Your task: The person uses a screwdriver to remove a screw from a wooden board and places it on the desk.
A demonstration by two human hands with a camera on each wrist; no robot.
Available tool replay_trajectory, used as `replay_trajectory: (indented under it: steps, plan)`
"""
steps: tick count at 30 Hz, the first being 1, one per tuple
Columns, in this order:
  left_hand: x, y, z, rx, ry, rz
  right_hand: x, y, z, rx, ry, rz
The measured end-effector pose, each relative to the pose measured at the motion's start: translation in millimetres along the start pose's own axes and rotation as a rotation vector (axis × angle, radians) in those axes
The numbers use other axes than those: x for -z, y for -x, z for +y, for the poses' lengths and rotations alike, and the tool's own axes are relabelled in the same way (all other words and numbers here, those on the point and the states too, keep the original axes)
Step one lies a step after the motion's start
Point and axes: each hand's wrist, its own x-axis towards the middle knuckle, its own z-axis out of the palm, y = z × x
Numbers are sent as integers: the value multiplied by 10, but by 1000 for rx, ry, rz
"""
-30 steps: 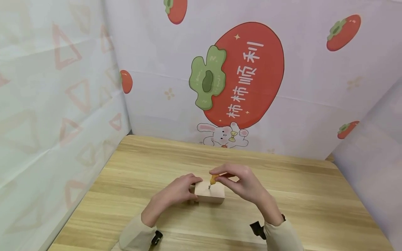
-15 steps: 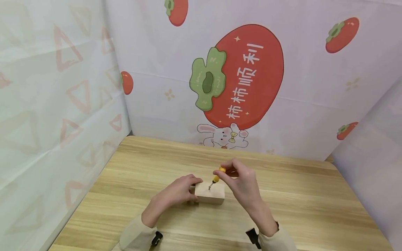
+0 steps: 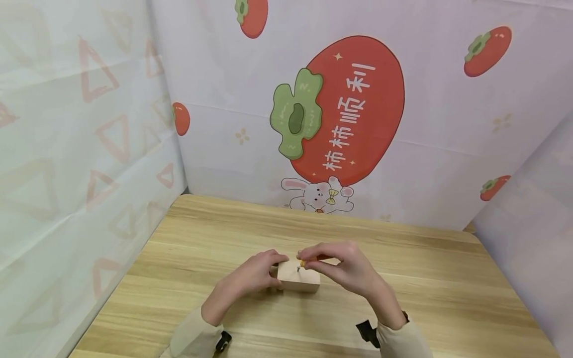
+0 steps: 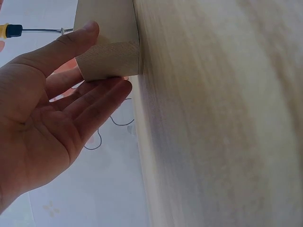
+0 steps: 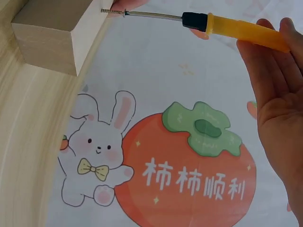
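A pale wooden block lies on the table, its left end held by my left hand between thumb and fingers. In the left wrist view the thumb is on the block's top face and the fingers are along its far side. A screw stands in the top of the block, part of its thread showing. My right hand pinches the yellow handle of a screwdriver between thumb and fingertips. The screwdriver's tip meets the screw head in the right wrist view.
The wood-grain table spreads around the block. Behind it hangs a cloth with persimmon and rabbit prints, and another cloth stands along the left side. Black wrist straps show at both cuffs.
My right hand rotated up and to the right with the screwdriver, then came back down over the block. The left hand and the block stay in place.
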Motion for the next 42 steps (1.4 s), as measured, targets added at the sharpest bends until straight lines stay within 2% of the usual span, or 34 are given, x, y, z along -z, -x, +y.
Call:
replay_trajectory:
  steps: [3, 7, 11, 14, 17, 20, 24, 27, 30, 35, 39, 42]
  plan:
    - [8, 9, -1, 4, 4, 2, -45, -15, -11, -80, 50, 48]
    - [15, 21, 13, 2, 3, 0, -147, -22, -4, -186, 133, 202]
    - [22, 27, 32, -4, -3, 2, -218, -28, -15, -237, 233, 339]
    - [21, 26, 36, -6, -2, 3, -242, -40, -37, -259, 290, 381]
    - [18, 23, 32, -4, -4, 2, -243, -56, -57, -247, 311, 374]
    - [18, 22, 27, -5, -3, 2, -205, -79, -62, -181, 288, 314]
    - [25, 26, 28, -3, 6, 4, -104, -93, -17, -46, 95, 130]
    - [28, 30, 34, -4, 6, 3, -53, -76, 26, -15, -5, 41]
    - [25, 27, 40, -2, 5, 0, -81, -55, 39, -20, 60, 79]
    - [31, 25, 45, 7, 15, 2, -201, -74, 16, -106, 190, 191]
    - [37, 29, 41, 6, 8, 1, -194, -97, 18, -182, 145, 199]
    - [36, 30, 36, 5, 4, 0, -122, -101, 59, -161, 5, 99]
